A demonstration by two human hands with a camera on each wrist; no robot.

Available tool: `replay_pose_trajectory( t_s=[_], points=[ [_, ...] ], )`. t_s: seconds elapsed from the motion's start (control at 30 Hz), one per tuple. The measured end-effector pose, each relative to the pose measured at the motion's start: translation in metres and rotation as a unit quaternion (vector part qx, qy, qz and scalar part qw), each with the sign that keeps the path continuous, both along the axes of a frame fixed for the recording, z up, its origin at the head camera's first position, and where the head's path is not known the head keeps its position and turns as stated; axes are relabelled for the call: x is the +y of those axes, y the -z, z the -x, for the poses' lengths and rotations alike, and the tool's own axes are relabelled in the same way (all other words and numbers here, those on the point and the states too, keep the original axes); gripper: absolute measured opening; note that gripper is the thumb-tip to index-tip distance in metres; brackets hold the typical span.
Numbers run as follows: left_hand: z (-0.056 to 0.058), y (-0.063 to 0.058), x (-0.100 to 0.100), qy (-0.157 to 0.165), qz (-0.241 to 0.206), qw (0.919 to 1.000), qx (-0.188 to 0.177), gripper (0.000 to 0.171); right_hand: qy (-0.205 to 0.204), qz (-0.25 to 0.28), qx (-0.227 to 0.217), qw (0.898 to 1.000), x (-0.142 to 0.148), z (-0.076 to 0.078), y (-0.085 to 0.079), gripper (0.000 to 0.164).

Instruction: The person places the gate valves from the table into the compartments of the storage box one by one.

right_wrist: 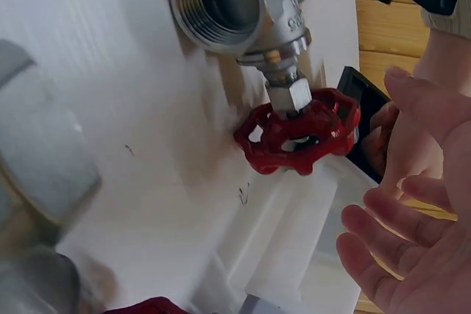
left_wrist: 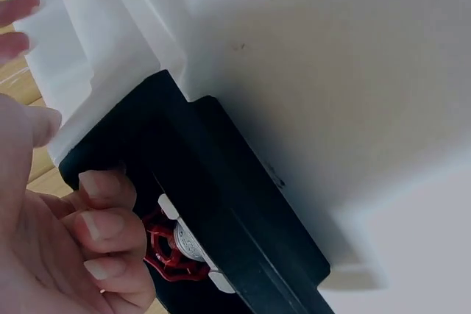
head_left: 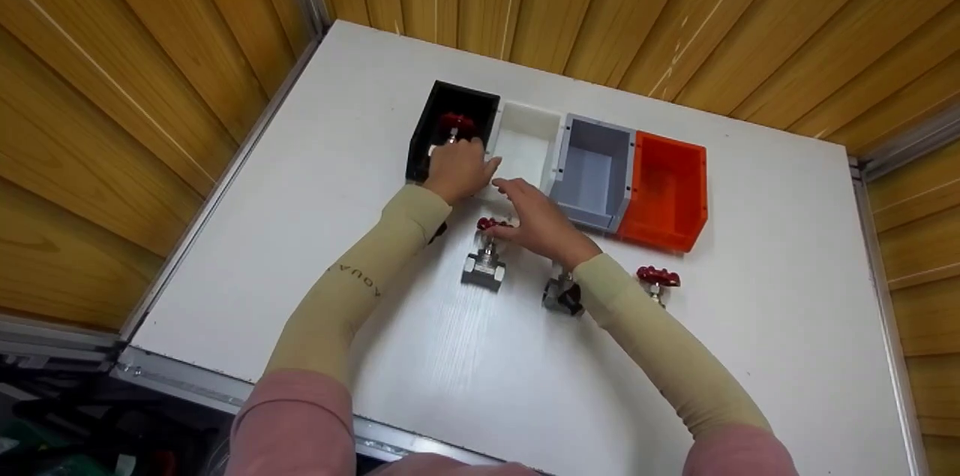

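My left hand (head_left: 457,168) is over the front of the black bin (head_left: 416,153), where a gate valve with a red handwheel (head_left: 455,122) lies inside. In the left wrist view its fingers (left_wrist: 103,226) are loosely bent beside the valve (left_wrist: 188,244), with no grip on it visible. My right hand (head_left: 541,224) hovers by a second metal valve (head_left: 484,266) standing on the table. Seen from the right wrist, that valve's red handwheel (right_wrist: 302,134) is apart from the relaxed fingers (right_wrist: 383,248), and nothing is held.
White (head_left: 529,112), grey (head_left: 596,219) and orange (head_left: 701,194) bins continue the row right of the black one. Another metal valve (head_left: 556,294) is partly hidden by the right wrist, and a red-wheeled valve (head_left: 658,279) stands beyond the forearm. Wooden panels (head_left: 600,3) wall the white table (head_left: 420,386).
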State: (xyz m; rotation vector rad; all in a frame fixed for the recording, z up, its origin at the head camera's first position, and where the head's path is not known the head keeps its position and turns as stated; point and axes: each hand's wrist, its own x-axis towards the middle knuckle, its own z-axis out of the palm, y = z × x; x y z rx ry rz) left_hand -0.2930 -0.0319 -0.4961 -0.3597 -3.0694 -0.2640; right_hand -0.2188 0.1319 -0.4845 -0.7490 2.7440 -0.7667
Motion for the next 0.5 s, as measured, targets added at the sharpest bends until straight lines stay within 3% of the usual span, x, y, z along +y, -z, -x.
replay_pose_trajectory(
  t_s=[0.3, 0.5],
  points=[
    [0.003, 0.005, 0.005, 0.000, 0.030, 0.9995, -0.002, 0.050, -0.018, -0.036, -0.019, 0.999, 0.001, -0.013, 0.004, 0.090],
    [0.004, 0.008, 0.010, -0.014, 0.038, 0.9990, -0.020, 0.050, -0.031, -0.058, -0.007, 0.998, 0.001, -0.020, 0.008, 0.099]
  ],
)
